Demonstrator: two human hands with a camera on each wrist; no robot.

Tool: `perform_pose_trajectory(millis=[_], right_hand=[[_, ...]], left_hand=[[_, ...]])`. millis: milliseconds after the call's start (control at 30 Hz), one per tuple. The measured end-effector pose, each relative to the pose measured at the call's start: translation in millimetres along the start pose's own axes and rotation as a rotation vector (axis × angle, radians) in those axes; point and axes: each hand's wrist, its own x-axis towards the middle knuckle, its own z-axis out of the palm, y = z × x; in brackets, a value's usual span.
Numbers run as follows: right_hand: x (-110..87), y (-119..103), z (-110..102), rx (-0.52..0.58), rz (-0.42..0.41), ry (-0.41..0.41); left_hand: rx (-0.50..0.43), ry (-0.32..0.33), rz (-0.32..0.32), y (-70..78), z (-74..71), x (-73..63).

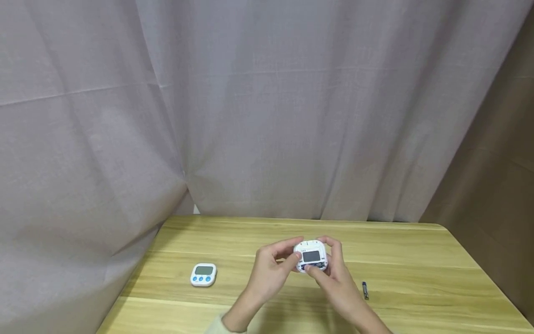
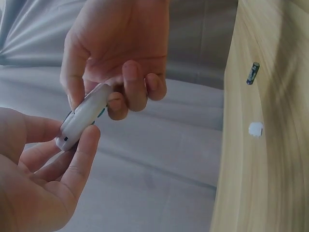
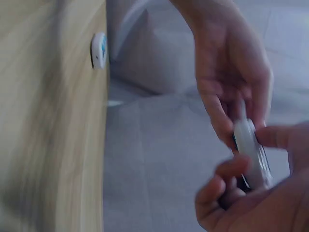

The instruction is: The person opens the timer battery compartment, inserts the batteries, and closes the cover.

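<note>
Both hands hold a white digital timer (image 1: 305, 247) above the table, its back turned up in the head view. A battery slot (image 1: 319, 266) lies uncovered along its lower edge, with something dark inside. My left hand (image 1: 267, 271) grips the timer's left side between thumb and fingers. On the other side, my right hand (image 1: 340, 287) grips it, its thumb resting at the slot. In the left wrist view the timer (image 2: 84, 118) appears edge-on between the two hands. A dark AAA-like battery (image 1: 365, 290) lies on the table right of the right hand.
A second white timer (image 1: 203, 274) with blue buttons lies face up on the left of the wooden table (image 1: 233, 232). A small white piece (image 2: 256, 129) lies near the battery in the left wrist view. Grey curtains (image 1: 267, 116) hang behind the table.
</note>
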Motion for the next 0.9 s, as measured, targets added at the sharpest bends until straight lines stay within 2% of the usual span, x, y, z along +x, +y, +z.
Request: perform_pose_trajectory(millis=[133,233,367,467,567,633,767,900], right_hand=[[6.8,5.2,-13.0,-0.020,-0.003,-0.061],[12.4,11.4,-23.1,-0.031,-0.010,-0.062],[19.4,23.2,-32.9,-0.063,0.000,0.005],[25.3,33.4,-39.3,-0.128,0.042,0.066],[30.4,44.4,-47.0,-0.293,0.102,0.095],[31.8,52.0,-52.7,-0.458,0.149,0.081],[31.8,66.3,-60.8,-0.767,0.227,-0.002],[31.0,75.5,-60.9,-0.914,0.259,-0.081]], left_hand=[[0.002,0.007,-0.007,-0.1,-2.7,2.2],[0.002,0.017,-0.014,-0.5,-4.5,3.6],[-0.005,0.029,-0.025,-0.6,-5.3,5.2],[-0.008,0.037,-0.026,0.2,-5.5,6.8],[-0.006,0.039,-0.024,1.4,-6.1,8.4],[-0.008,0.039,-0.027,2.1,-6.8,8.9],[-0.014,0.039,-0.040,3.2,-8.5,8.6],[-0.019,0.039,-0.048,4.0,-9.5,7.5]])
